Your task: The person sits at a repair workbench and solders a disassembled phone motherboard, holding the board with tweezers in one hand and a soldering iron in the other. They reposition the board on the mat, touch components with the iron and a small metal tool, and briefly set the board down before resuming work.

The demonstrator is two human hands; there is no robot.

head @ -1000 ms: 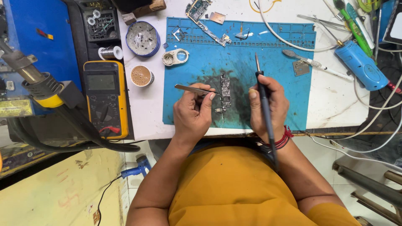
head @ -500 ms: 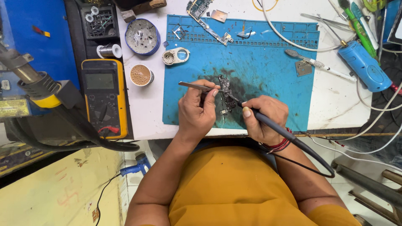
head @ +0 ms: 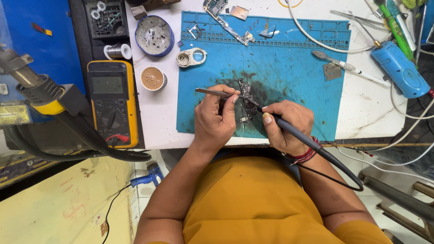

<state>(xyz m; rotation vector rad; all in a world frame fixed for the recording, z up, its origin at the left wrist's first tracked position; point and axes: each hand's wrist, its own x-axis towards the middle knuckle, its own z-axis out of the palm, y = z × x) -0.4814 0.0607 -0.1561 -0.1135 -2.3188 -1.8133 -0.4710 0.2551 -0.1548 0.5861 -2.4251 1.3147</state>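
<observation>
While gripping tweezers (head: 214,92), left hand (head: 217,119) beside right hand (head: 285,124), clamped round soldering iron (head: 289,131).

An electronics repair workshop: a white bench carries a blue silicone soldering mat (head: 294,68) stained dark at its middle, a yellow digital multimeter (head: 112,104), a spool of solder wire (head: 118,51), a round tin of flux (head: 154,35), loose metal shields and circuit board pieces (head: 226,18), tweezers, and a hot-air gun nozzle (head: 31,86) at the left edge
</observation>
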